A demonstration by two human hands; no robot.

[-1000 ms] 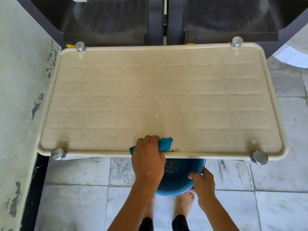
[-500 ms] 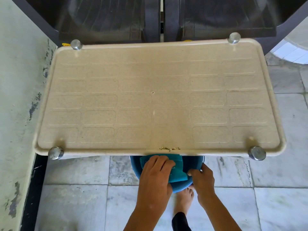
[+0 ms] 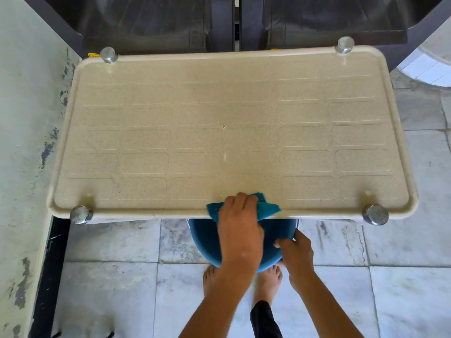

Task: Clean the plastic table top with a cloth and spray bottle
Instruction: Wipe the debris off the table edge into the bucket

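Beige speckled plastic worktop (image 3: 244,98): rectangular, raised rim all round, surface moulded with rows of shallow rounded rectangles. A small notch marks its centre. Four round silver metal caps (image 3: 109,54) sit at the corners. The spray bottle is out of view.

Left hand (image 3: 240,222): palm down at the near edge of the worktop, slightly right of the middle, fingers curled over and gripping a teal folded cloth (image 3: 268,208). The cloth lies pressed on the near rim, with corners showing to either side of the hand and one part hanging over the edge.

Right hand (image 3: 296,251): below worktop level, fingers closed on the rim of a round blue plastic basin (image 3: 203,236). The basin is held directly under the near edge, beneath the cloth; its far part is hidden by the worktop and much of its interior by the left forearm.

Surroundings: two dark plastic chairs (image 3: 151,23) stand side by side against the far edge of the worktop. A pale stained wall (image 3: 26,118) runs along the left side. The floor is grey marbled tile (image 3: 402,252). Two bare feet (image 3: 267,280) stand on the tiles under the basin.
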